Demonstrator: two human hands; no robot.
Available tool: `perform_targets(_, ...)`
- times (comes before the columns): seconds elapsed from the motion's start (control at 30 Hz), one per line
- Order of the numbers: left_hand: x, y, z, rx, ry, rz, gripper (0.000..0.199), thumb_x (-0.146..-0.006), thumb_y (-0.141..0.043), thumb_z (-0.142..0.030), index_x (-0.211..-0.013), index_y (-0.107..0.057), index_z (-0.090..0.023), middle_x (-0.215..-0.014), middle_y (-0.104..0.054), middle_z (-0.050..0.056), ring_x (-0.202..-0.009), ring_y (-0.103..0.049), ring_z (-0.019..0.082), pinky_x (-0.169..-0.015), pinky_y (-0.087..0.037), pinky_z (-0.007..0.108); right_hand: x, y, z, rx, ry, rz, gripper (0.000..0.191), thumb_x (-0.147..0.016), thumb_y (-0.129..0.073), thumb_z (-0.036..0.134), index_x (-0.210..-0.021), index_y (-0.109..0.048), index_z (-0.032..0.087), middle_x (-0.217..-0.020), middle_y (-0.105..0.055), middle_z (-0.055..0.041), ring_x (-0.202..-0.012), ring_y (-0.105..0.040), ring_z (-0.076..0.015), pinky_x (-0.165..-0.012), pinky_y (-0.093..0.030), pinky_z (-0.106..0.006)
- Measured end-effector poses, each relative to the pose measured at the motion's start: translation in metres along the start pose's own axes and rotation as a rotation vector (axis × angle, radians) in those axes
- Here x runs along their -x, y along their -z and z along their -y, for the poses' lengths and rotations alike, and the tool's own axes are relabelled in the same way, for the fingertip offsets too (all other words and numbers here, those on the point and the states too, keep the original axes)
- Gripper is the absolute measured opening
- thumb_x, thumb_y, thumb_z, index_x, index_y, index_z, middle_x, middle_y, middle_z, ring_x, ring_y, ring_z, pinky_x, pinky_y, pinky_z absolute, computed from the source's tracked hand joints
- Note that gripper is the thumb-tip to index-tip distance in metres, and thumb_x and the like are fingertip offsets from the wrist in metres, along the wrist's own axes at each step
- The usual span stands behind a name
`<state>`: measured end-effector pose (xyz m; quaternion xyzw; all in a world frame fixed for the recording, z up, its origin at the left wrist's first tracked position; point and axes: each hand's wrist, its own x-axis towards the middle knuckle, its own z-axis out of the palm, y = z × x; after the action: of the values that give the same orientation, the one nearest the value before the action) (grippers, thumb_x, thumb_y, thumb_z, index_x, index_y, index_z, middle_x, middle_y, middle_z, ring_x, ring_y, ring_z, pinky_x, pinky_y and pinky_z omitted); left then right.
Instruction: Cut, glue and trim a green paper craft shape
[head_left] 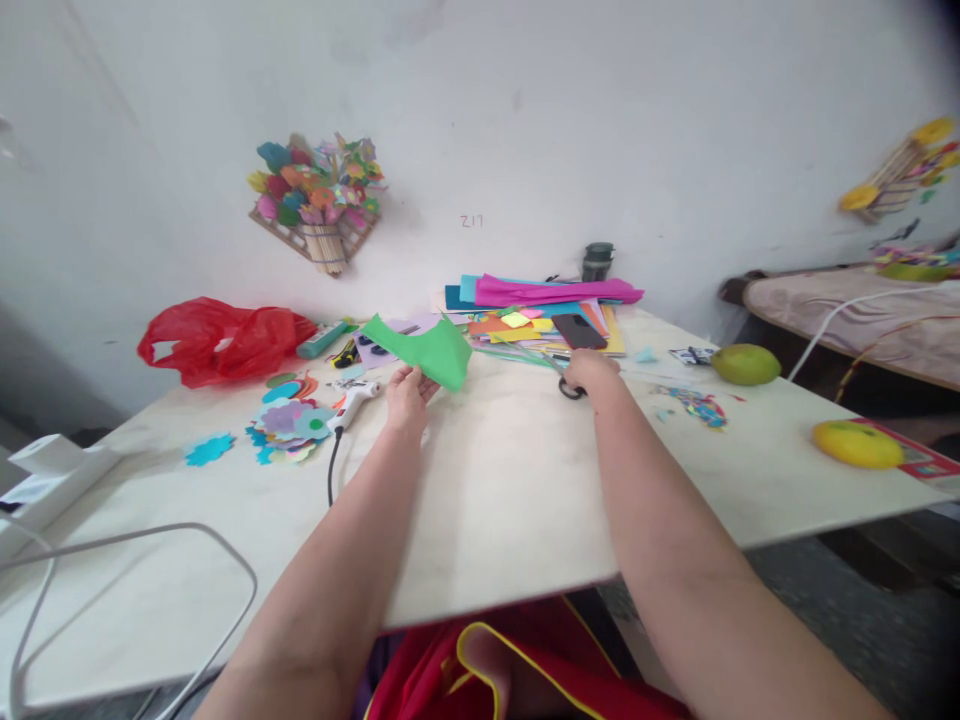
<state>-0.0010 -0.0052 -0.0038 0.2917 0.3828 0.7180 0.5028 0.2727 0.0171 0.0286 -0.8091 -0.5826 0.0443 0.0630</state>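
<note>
My left hand (pixel 409 398) is closed on a sheet of green paper (pixel 442 355), held up off the white table (pixel 495 500). A curved piece has been cut out of the sheet's upper edge. My right hand (pixel 592 370) grips a pair of scissors (pixel 572 389); a black handle loop shows below the fingers, and the blades point left toward the paper, apart from it. A white glue gun (pixel 352 403) lies just left of my left hand, beside a heap of cut paper flowers (pixel 291 420).
Stacked coloured paper (pixel 555 292) and a dark phone (pixel 578 331) lie at the back. A red plastic bag (pixel 225 340) sits at the left rear. Paper scraps (pixel 694 405), a green mango (pixel 746 364) and a yellow mango (pixel 859 444) are at right. A white cable (pixel 225 540) loops front left.
</note>
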Motion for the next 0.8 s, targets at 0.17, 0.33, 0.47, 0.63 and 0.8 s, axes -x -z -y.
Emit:
perform_targets(0.17,-0.002,0.000,0.001,-0.012,-0.029,-0.062,0.016,-0.072,-0.056,-0.018,-0.084,-0.045,-0.020,-0.060,-0.056,-0.004,-0.054,-0.060,0.013,-0.063,-0.050,0.031,0.004,0.001,0.006,0.001,-0.006,-0.040,0.045,-0.072,-0.065,0.033,-0.113,-0.062,0.013,-0.111,-0.061,-0.0191,-0.105,-0.058,-0.0250,-0.082,-0.046,-0.031)
perform_targets(0.33,-0.005,0.001,0.004,0.026,-0.043,-0.088,0.013,-0.073,-0.057,-0.018,-0.081,-0.046,-0.019,-0.061,-0.056,-0.005,-0.053,-0.058,0.010,-0.064,-0.049,0.029,0.008,0.017,0.009,-0.069,-0.017,-0.177,0.039,-0.075,-0.060,0.031,-0.109,-0.064,0.012,-0.109,-0.062,-0.0189,-0.100,-0.060,-0.0252,-0.079,-0.046,-0.031)
perform_targets(0.47,-0.009,0.002,0.004,0.076,-0.055,-0.104,0.010,-0.074,-0.058,-0.020,-0.076,-0.049,-0.018,-0.065,-0.060,-0.003,-0.058,-0.059,0.010,-0.067,-0.049,0.027,0.018,0.017,0.030,-0.109,0.142,-0.188,0.031,-0.076,-0.056,0.027,-0.104,-0.067,0.019,-0.103,-0.066,-0.0115,-0.097,-0.062,-0.0233,-0.077,-0.047,-0.029)
perform_targets(0.63,-0.010,0.003,0.001,0.118,-0.080,-0.081,0.009,-0.076,-0.059,-0.021,-0.072,-0.051,-0.017,-0.065,-0.061,-0.002,-0.060,-0.060,0.010,-0.069,-0.050,0.028,0.037,-0.007,0.070,-0.038,0.419,-0.061,0.028,-0.073,-0.057,0.020,-0.098,-0.071,0.017,-0.101,-0.068,-0.0110,-0.096,-0.062,-0.0219,-0.075,-0.046,-0.024)
perform_targets(0.8,-0.005,0.001,-0.001,0.108,-0.047,-0.082,0.008,-0.078,-0.057,-0.019,-0.072,-0.051,-0.017,-0.062,-0.061,-0.002,-0.055,-0.059,0.010,-0.065,-0.049,0.027,0.040,-0.016,0.082,-0.028,0.426,-0.038,0.029,-0.072,-0.058,0.020,-0.099,-0.070,0.020,-0.106,-0.066,-0.0094,-0.099,-0.060,-0.0237,-0.076,-0.047,-0.027)
